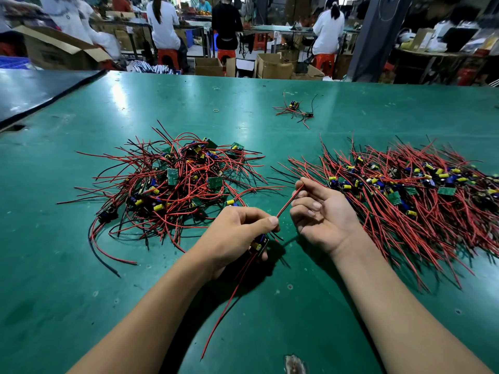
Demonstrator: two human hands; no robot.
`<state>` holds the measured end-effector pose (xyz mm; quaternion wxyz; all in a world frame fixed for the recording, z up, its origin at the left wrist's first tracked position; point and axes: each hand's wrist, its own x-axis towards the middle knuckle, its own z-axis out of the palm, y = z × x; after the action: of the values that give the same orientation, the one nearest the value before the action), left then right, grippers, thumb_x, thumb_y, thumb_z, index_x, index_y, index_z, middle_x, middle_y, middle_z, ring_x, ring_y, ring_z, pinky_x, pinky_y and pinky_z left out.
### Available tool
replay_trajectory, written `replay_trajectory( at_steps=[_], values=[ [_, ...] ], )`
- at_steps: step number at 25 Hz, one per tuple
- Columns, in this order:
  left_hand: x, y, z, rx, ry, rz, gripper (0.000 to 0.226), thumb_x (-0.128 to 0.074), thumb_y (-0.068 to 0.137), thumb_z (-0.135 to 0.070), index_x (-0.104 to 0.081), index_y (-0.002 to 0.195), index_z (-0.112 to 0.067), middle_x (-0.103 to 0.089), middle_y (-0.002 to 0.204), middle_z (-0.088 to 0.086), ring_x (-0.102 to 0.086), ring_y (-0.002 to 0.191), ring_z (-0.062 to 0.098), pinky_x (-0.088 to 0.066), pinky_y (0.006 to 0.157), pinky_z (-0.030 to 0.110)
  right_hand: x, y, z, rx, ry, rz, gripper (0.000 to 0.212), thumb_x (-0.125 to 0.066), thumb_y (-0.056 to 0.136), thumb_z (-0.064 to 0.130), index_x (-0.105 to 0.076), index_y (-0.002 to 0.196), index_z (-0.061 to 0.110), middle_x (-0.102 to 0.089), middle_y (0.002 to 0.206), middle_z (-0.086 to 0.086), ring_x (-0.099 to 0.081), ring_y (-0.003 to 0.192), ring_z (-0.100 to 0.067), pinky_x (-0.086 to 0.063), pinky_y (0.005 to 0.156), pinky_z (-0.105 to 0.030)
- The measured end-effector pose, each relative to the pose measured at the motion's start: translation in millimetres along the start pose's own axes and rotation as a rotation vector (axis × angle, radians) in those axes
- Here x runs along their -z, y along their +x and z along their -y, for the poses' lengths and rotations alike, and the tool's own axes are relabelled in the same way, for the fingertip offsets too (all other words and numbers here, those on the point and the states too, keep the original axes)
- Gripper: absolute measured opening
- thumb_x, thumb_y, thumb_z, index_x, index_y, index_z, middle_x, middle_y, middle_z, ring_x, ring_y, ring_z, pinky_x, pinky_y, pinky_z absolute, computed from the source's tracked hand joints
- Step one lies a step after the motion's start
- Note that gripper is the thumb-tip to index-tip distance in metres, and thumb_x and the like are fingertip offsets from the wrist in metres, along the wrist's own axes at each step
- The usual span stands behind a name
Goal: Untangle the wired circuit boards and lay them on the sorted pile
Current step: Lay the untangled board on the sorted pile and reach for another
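Left grip [235,236] holds a circuit board [259,245]; right grip [321,217] pinches its red wire [290,202].

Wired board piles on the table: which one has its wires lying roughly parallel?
The big pile right of the right hand; the left heap is a criss-crossed tangle, the far cluster tiny.

Your bench top [270,306], smooth green sheet, glossy under glare, pitted and scuffed, red wires [178,201] in smooth plastic insulation, capacitors [347,186] in shiny yellow sleeves, cardboard boxes [274,67] matt brown.
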<state>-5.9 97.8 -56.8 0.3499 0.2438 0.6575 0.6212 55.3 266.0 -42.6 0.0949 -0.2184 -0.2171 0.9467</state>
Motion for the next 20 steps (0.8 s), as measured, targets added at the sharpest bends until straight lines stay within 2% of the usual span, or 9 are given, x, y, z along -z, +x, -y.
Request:
replay_trajectory(
  at_steps=[3, 5, 7, 12, 17, 20],
  values=[
    [-4, -2, -1, 0.009, -0.018, -0.040, 0.018, -0.067, 0.091, -0.019, -0.070, 0.083, -0.002, -0.057, 0.066, 0.009, -0.059, 0.045, 0.024, -0.046, 0.044, 0.022, 1, -1, -1, 0.032, -0.111, -0.024, 0.016, -0.063, 0.085, 0.020, -0.061, 0.080, 0.005, -0.046, 0.057, 0.002, -0.033, 0.032, -0.002, -0.026, 0.032, -0.013],
    [-7, -3, -3, 0.023, -0.085, -0.100, 0.026, -0.066, 0.092, -0.025, -0.068, 0.088, 0.001, -0.057, 0.064, 0.008, -0.063, 0.047, 0.024, -0.048, 0.043, 0.023, 2, 0, -2, 0.102, -0.281, -0.078, 0.033, -0.065, 0.090, 0.038, -0.064, 0.093, 0.005, -0.046, 0.057, 0.004, -0.033, 0.035, -0.002, -0.026, 0.033, -0.013],
    [-6, -3, -8, 0.036, -0.198, -0.154, 0.038, -0.060, 0.095, -0.035, -0.067, 0.096, 0.002, -0.062, 0.067, 0.008, -0.066, 0.052, 0.025, -0.051, 0.043, 0.025, 3, 0, -2, 0.152, -0.364, -0.110, 0.050, -0.066, 0.087, 0.051, -0.066, 0.101, 0.003, -0.047, 0.058, 0.005, -0.034, 0.037, -0.002, -0.026, 0.035, -0.014],
    [-1, -3, -21, 0.043, -0.381, -0.181, 0.046, -0.047, 0.099, -0.046, -0.065, 0.099, -0.004, -0.069, 0.069, 0.006, -0.071, 0.060, 0.027, -0.055, 0.046, 0.027, 1, 0, -5, 0.183, -0.467, -0.109, 0.050, -0.063, 0.088, 0.054, -0.070, 0.098, 0.006, -0.046, 0.061, 0.004, -0.034, 0.039, -0.003, -0.029, 0.036, -0.016],
    [1, -3, -22, 0.056, -0.425, -0.149, 0.059, -0.039, 0.097, -0.056, -0.065, 0.105, -0.004, -0.069, 0.073, 0.006, -0.072, 0.066, 0.030, -0.055, 0.049, 0.027, 1, -4, -7, 0.200, -0.582, -0.059, 0.055, -0.070, 0.075, 0.060, -0.072, 0.098, 0.010, -0.051, 0.064, 0.006, -0.036, 0.043, -0.006, -0.033, 0.040, -0.018],
    [3, 0, -19, 0.060, -0.391, -0.146, 0.062, -0.034, 0.097, -0.059, -0.065, 0.114, -0.009, -0.074, 0.084, 0.005, -0.072, 0.071, 0.027, -0.056, 0.054, 0.029, 1, -7, -15, 0.241, -0.895, 0.045, 0.071, -0.080, 0.058, 0.068, -0.068, 0.110, 0.021, -0.062, 0.077, 0.008, -0.047, 0.050, -0.007, -0.040, 0.047, -0.018]
  ],
)
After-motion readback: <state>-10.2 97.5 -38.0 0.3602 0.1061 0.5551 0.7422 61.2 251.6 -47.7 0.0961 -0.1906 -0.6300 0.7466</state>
